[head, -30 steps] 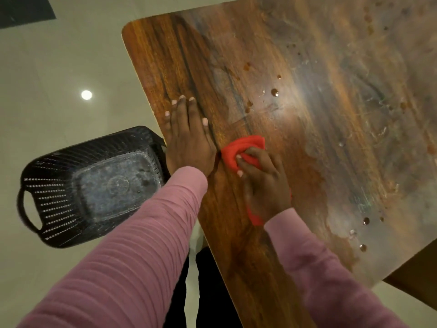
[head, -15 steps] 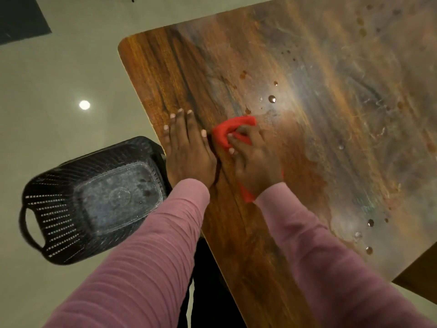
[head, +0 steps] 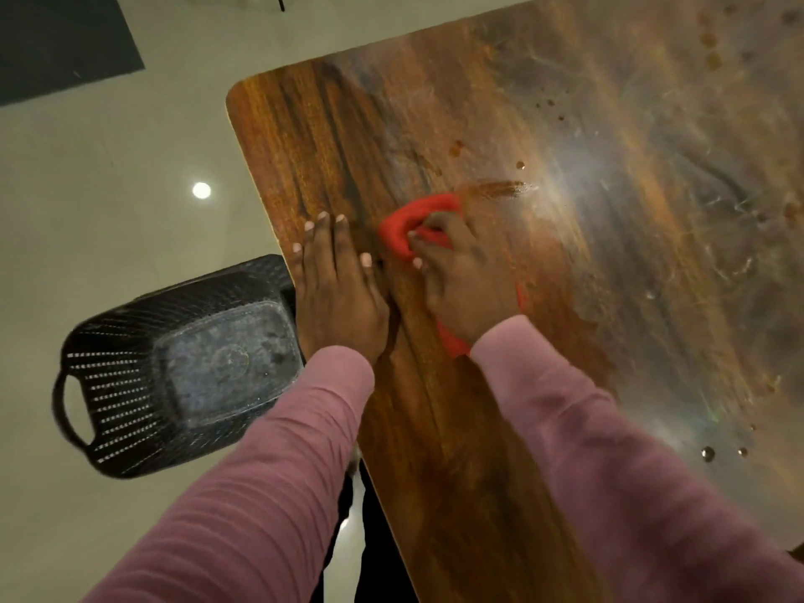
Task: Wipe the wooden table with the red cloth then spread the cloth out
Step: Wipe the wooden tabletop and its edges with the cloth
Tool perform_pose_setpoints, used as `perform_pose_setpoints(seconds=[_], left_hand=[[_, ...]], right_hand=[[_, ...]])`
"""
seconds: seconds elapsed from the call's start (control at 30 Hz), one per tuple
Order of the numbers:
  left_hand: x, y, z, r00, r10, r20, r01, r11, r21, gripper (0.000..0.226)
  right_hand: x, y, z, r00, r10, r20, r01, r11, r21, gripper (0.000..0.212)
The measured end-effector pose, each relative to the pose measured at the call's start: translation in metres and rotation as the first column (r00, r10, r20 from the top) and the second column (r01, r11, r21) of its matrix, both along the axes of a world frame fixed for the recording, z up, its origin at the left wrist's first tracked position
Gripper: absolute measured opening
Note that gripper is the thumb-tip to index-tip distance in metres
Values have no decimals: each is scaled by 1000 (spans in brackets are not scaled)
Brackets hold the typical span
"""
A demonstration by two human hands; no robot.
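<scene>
The right hand (head: 467,278) presses down on the red cloth (head: 409,230), its fingers curled and closed over the bunched fabric, pinning it against the wooden table (head: 609,254). The cloth is a bright red, soft-looking rag, crumpled into a thick wad that bulges out beyond the fingertips; a small strip of it also shows at the heel of the hand, just above the pink sleeve (head: 609,450), and another sliver peeks out at the hand's outer edge. Most of the cloth is hidden under the palm.

Just beyond the wad, on the far side of the grip, a short wet brown smear (head: 500,189) streaks the wood, and a few small droplets (head: 520,165) sit a little farther out. More drops (head: 708,453) lie well off to the right of the wrist, near the table's near edge.

The left hand (head: 337,289) lies flat and open on the table just beside the cloth hand, fingers together and stretched out, gripping nothing, close to the table's left edge. Below that edge, on the pale floor (head: 108,189), stands a black slotted basket (head: 130,385) with a loop handle.
</scene>
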State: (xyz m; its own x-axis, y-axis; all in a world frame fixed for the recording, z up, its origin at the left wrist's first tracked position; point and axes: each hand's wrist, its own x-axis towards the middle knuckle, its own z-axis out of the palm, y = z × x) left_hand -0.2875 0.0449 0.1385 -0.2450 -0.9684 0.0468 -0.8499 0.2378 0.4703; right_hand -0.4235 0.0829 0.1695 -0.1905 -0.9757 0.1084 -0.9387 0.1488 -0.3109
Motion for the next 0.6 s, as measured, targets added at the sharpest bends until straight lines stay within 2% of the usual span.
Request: perform_pose_setpoints(seconds=[0.07, 0.13, 0.2, 0.27, 0.37, 0.43, 0.5, 0.6], left_hand=[[1, 0, 1, 1000, -1, -19, 1, 1000, -9, 50], [3, 0, 1, 999, -15, -44, 15, 1000, -12, 48], [2, 0, 1, 998, -22, -66, 21, 1000, -10, 47], [2, 1, 1, 997, -17, -69, 17, 1000, 7, 48], [0, -2, 3, 992, -11, -124, 16, 999, 36, 49], [4, -4, 5, 985, -6, -172, 13, 999, 44, 48], [8, -6, 8, 975, -13, -221, 24, 998, 50, 48], [10, -19, 13, 972, -47, -231, 58, 997, 43, 48]], right_hand=[[-33, -12, -3, 977, -206, -55, 208, 978, 29, 30], [-59, -23, -2, 897, -441, -9, 441, 896, 38, 31], [-54, -30, 0, 864, -502, 24, 501, 865, 29, 30], [-22, -29, 0, 927, -375, 29, 374, 927, 41, 30], [30, -19, 0, 998, -56, 28, 57, 998, -16, 26], [24, -20, 0, 999, -32, 15, 32, 999, -21, 28], [-3, -25, -2, 975, -221, -11, 221, 975, 9, 32], [-36, -35, -3, 845, -534, 12, 533, 845, 37, 32]])
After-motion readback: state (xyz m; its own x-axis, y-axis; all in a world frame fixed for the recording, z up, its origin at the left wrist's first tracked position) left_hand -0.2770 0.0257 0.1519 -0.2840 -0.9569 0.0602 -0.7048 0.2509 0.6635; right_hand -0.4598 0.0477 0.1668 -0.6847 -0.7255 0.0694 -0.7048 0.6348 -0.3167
